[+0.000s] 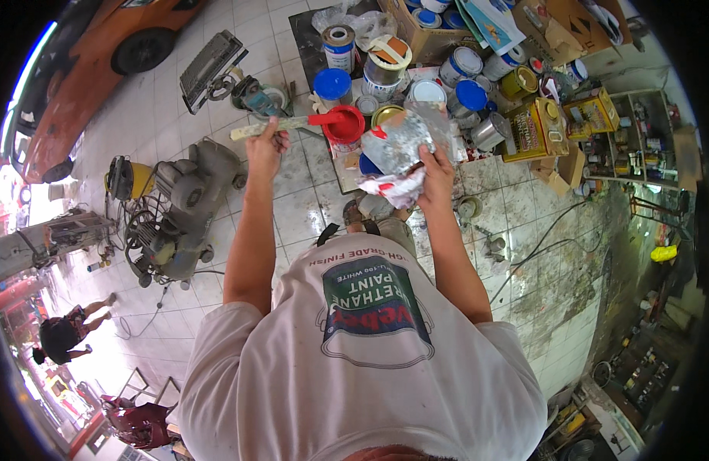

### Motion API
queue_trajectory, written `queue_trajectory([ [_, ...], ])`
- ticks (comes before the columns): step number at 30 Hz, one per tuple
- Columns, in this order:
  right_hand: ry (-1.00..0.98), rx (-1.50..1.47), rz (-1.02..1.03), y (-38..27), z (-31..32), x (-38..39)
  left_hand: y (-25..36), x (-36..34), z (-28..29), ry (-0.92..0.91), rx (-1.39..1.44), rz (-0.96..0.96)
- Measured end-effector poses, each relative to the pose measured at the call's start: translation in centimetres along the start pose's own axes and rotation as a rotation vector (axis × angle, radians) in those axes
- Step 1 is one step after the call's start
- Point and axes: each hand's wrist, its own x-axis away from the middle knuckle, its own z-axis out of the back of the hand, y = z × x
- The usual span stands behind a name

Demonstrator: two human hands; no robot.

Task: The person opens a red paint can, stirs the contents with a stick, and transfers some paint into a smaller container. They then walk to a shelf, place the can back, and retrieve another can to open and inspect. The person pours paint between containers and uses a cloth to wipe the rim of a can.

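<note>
My left hand (pixel 267 150) is closed around the pale, paint-smeared handle of a flat mixing stick (pixel 294 123). Bright red paint coats the stick's far end, which reaches over an open can of red paint (pixel 360 132). My right hand (pixel 437 177) grips a flat mixing board (pixel 404 144), stained grey and white, with a dab of red near its left edge. Bunched under the board is a crumpled white rag (pixel 394 188) with red smears, held in the same hand. Whether the stick touches the can's rim I cannot tell.
Paint cans crowd the low table, including a blue-lidded can (pixel 333 83) and an open white pail (pixel 386 58). Yellow rectangular tins (pixel 536 127) stand to the right. A compressor (pixel 187 203) and a power tool (pixel 254 96) are leftward. A cable (pixel 535 250) crosses the tiled floor.
</note>
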Motion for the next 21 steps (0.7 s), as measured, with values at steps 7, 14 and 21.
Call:
queue_trajectory([
  [7,0.02,0.064,0.03,-3.8,2.4,1.9,-6.6,-0.4,-0.2,0.037,0.22,0.119],
  [14,0.041,0.114,0.016,-4.4,2.1,2.8,-10.8,-0.5,-0.1,0.003,0.365,0.16],
  [21,0.002,0.182,-0.015,-5.3,1.4,3.3,-11.5,-0.2,0.0,-0.091,0.467,0.205],
])
